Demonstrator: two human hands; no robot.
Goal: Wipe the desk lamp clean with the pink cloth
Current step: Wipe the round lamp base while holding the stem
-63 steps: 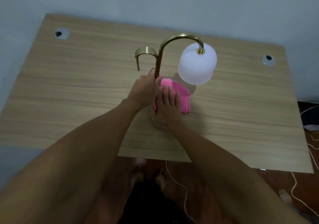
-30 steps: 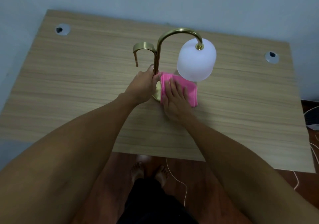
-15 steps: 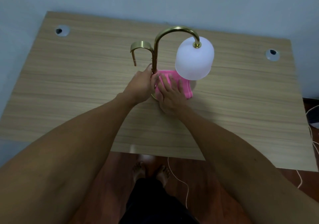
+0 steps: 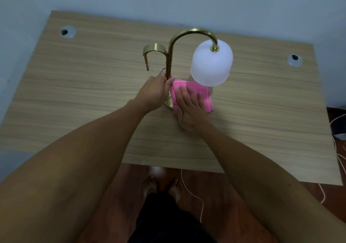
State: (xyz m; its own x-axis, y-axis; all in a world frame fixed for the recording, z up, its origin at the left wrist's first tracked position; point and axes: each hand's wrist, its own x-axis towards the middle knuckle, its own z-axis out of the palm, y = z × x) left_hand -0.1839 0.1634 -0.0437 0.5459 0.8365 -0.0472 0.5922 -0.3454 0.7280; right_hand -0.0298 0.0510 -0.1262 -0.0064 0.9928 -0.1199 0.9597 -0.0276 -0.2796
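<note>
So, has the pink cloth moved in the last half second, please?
Yes: the pink cloth slid slightly toward the person, out from beneath the white shade, under the right hand.

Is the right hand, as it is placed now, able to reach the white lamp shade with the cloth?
Probably yes. The right hand lies flat on the pink cloth on the lamp base, and the white shade hangs just above and beyond its fingertips. Nothing stands between them.
</note>
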